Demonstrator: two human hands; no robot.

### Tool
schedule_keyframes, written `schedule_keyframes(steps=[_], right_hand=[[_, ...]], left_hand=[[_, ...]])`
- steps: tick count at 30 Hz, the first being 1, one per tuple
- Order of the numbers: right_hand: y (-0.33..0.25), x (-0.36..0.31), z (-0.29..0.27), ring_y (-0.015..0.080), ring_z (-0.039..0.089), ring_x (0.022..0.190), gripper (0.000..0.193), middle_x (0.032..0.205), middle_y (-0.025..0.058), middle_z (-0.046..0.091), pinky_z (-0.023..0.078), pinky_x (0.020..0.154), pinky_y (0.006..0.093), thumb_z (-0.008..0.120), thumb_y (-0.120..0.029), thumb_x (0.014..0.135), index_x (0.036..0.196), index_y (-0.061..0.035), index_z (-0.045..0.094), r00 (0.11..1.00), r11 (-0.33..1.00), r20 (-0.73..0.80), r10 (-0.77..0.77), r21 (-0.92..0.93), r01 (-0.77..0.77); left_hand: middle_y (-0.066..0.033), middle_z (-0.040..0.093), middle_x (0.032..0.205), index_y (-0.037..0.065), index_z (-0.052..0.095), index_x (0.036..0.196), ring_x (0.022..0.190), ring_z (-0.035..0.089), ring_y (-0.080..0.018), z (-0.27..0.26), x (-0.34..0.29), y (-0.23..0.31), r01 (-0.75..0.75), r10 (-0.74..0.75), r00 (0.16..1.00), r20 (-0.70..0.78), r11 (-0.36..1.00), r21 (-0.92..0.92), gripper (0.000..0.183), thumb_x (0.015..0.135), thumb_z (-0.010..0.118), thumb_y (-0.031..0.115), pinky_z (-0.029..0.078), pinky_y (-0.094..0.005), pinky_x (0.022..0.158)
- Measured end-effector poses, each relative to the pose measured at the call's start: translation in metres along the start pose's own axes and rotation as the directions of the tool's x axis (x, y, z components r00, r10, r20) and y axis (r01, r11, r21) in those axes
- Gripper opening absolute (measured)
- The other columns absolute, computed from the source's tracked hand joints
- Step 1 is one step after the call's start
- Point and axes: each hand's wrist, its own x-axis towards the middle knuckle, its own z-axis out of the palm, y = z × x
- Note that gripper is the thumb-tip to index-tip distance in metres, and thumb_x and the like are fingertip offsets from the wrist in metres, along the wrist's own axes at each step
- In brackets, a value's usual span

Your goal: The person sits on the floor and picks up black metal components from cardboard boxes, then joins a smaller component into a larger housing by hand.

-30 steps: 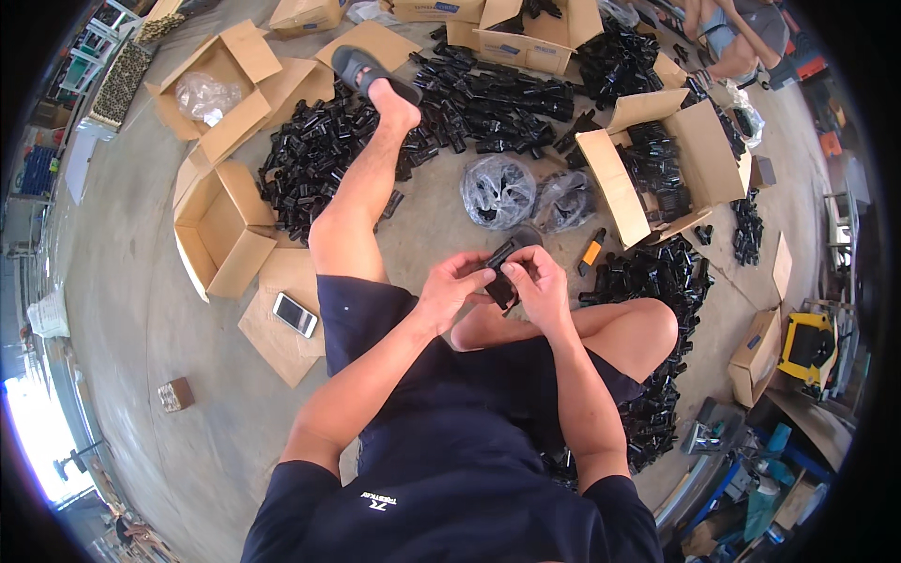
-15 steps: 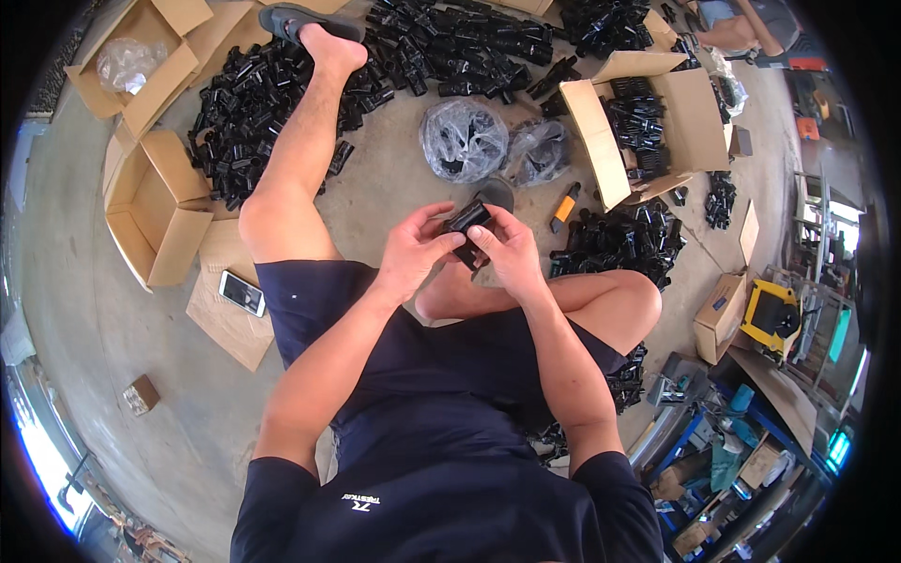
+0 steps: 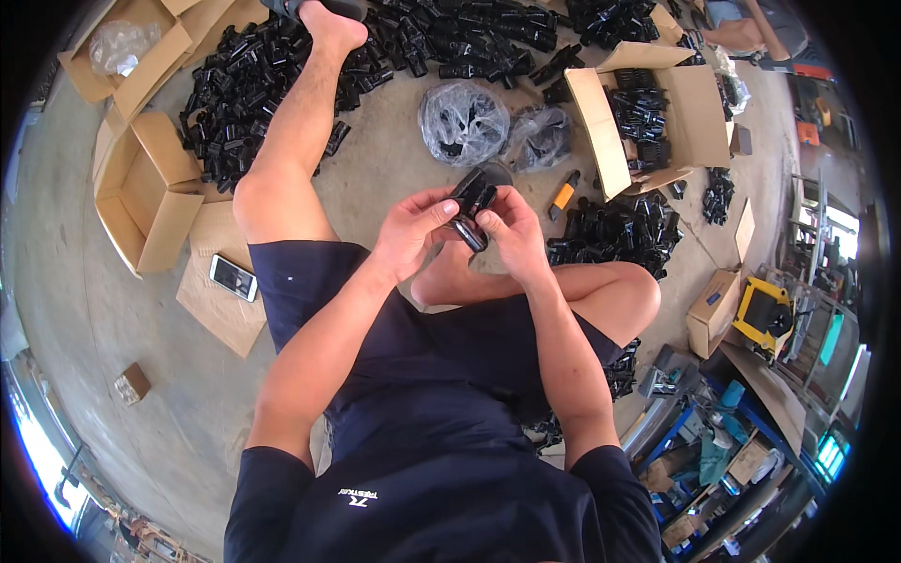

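In front of my lap, both hands hold a glossy black plastic part (image 3: pixel 475 199) with rounded, tube-like sections. My left hand (image 3: pixel 410 233) grips its left side, thumb on top. The fingers of my right hand (image 3: pixel 517 235) curl round its right side, with that thumb also pressed on it. Its underside is hidden by the fingers. Beyond my hands lie two clear plastic bags (image 3: pixel 463 125) with dark contents. An orange and black utility knife (image 3: pixel 563 195) is on the floor right of my right hand, beside a heap of similar black parts (image 3: pixel 619 235).
Large piles of black parts (image 3: pixel 235 108) cover the floor ahead. At the right, an open carton (image 3: pixel 699 117) holds more. Another open carton (image 3: pixel 178 230) stands left of my leg, near a phone (image 3: pixel 233 278) on flat cardboard. Another person (image 3: pixel 741 33) is at the far right.
The black part has been turned in my hands and raised slightly away from me; its rounded end now faces my lap. Both hands still grip it.
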Motion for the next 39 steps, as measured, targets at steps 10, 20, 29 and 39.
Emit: schedule_keyframes(steps=[10,20,29,39], right_hand=[[-0.017,-0.003,0.002,0.0124,0.064,0.1,0.037,0.108,0.0045,0.067,0.053,0.086,0.0277,0.072,-0.008,0.093,0.126,-0.0042,0.055,0.995,0.995,0.051,0.091,-0.051,-0.089],[-0.004,-0.003,0.001,0.0104,0.063,0.096,0.034,0.104,0.0044,0.068,0.053,0.08,0.0262,0.072,-0.011,0.094,0.124,-0.0025,0.058,0.998,0.991,-0.047,0.039,-0.123,-0.045],[0.001,-0.003,0.002,0.0079,0.063,0.084,0.032,0.097,0.0032,0.067,0.054,0.069,0.0246,0.072,-0.017,0.095,0.121,-0.0013,0.061,0.994,0.975,-0.075,-0.075,-0.213,0.057],[0.001,-0.008,-0.002,0.0076,0.063,0.081,0.034,0.094,0.0014,0.067,0.053,0.066,0.0237,0.073,-0.019,0.094,0.121,0.0007,0.065,0.998,0.988,-0.055,0.031,-0.153,-0.039]], left_hand=[[-0.0103,0.071,0.114,-0.002,0.063,0.131,0.098,0.069,-0.0161,0.003,-0.001,-0.001,0.011,-0.008,1.0,-0.03,0.996,0.089,0.038,0.098,0.068,0.016,0.059,-0.0332,0.084],[-0.0124,0.069,0.12,-0.004,0.059,0.133,0.106,0.068,-0.019,0.004,0.002,-0.004,-0.055,0.08,0.995,-0.064,0.944,0.325,0.039,0.097,0.067,0.009,0.06,-0.0367,0.091],[-0.0124,0.07,0.117,-0.005,0.061,0.129,0.103,0.068,-0.017,0.005,0.002,0.001,-0.011,0.031,0.999,-0.038,0.901,0.433,0.038,0.096,0.07,0.01,0.059,-0.0332,0.089],[-0.0114,0.07,0.115,-0.005,0.062,0.127,0.102,0.068,-0.0171,0.006,0.001,0.005,0.054,-0.051,0.999,-0.02,0.861,0.505,0.036,0.096,0.07,0.011,0.058,-0.033,0.087]])
